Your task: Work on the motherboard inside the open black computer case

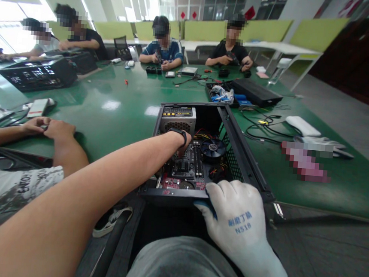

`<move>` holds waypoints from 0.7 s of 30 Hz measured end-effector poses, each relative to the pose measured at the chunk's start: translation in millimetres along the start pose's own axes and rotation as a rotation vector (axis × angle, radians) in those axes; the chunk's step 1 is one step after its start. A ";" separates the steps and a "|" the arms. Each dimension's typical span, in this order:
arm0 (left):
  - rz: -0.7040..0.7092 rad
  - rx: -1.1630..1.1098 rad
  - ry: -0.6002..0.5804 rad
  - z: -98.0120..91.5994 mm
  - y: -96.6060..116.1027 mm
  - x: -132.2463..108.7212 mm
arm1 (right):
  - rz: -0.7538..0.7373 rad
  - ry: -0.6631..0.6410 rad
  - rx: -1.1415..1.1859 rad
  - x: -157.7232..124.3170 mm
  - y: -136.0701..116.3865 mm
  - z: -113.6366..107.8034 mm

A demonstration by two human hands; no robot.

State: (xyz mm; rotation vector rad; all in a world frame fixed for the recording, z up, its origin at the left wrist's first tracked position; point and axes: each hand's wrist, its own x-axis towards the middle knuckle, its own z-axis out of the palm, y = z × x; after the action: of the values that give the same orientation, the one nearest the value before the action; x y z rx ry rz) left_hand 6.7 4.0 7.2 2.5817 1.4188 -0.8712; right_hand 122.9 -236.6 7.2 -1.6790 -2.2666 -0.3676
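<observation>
An open black computer case (250,161) lies at the near edge of the green table (116,106), with its motherboard (188,167), a round CPU fan (213,149) and a grey power supply (177,117) exposed. My bare left arm stretches into the case; my left hand (184,142), with a black band on the wrist, reaches down onto the motherboard and its fingers are hidden. My right hand (236,214), in a white glove with blue print, curls over the case's near edge and grips it.
A co-worker's hands (48,128) rest together on the table at my left. Three more people sit at the far side with tools and parts. Another open case (37,74) stands far left; a black panel (256,92), cables (263,126) and white gloves (326,144) lie to the right.
</observation>
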 end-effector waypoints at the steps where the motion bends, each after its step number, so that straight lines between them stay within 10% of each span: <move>1: 0.007 -0.002 0.006 0.3 0.2 0.2 | 0.000 -0.003 0.000 0.0 0.0 0.1; 21: 0.033 -0.049 0.060 5.2 -1.8 -5.2 | 0.013 -0.001 0.017 0.3 -0.3 1.0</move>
State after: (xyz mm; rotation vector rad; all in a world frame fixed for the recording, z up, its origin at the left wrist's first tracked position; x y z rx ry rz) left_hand 0.8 -0.6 5.9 2.6084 1.3895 -0.7508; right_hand 122.5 -236.0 6.3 -1.6854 -2.2524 -0.3434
